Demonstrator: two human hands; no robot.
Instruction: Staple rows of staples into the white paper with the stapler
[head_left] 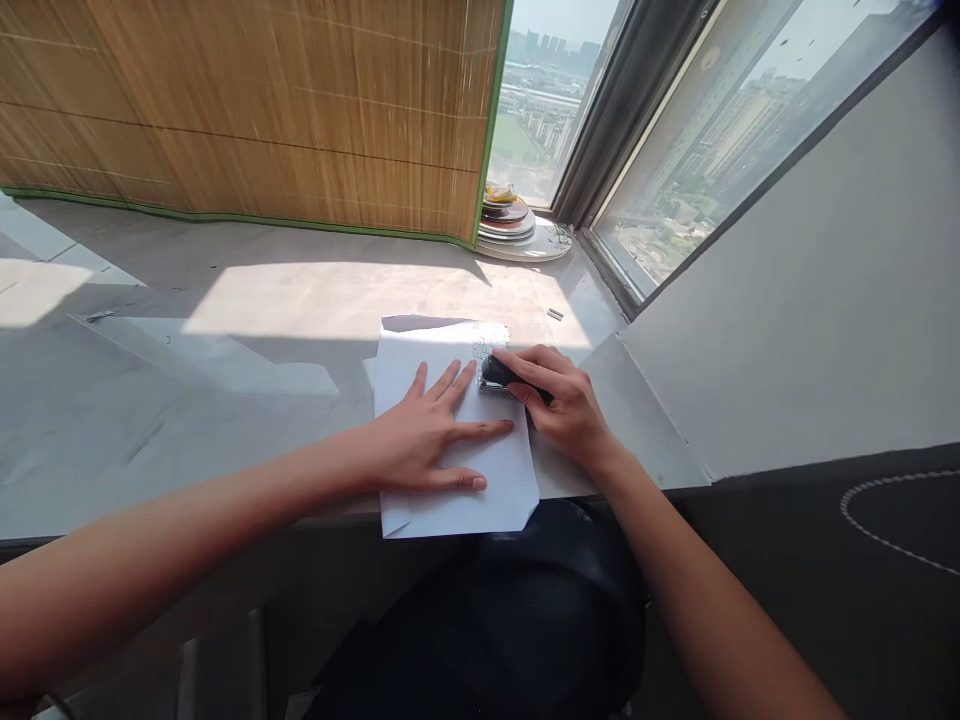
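White paper (450, 510), perhaps several sheets or an envelope, lies on the sill and overhangs its front edge slightly. My left hand (442, 430) rests flat on it with fingers spread. At the paper's right edge, my right hand (559, 400) grips a black stapler (496, 374), whose front end sits on the paper. Many small staples (489, 340) dot the upper right part of the sheet, just beyond the stapler. The stapler's rear is hidden in my palm.
A short strip of staples (555, 314) lies on the sill (300, 290) beyond my right hand. Stacked plates (517, 232) stand in the window corner beside a green-edged bamboo blind (262, 110). A white wall (810, 250) rises on the right. My knee (525, 600) is below the sill edge.
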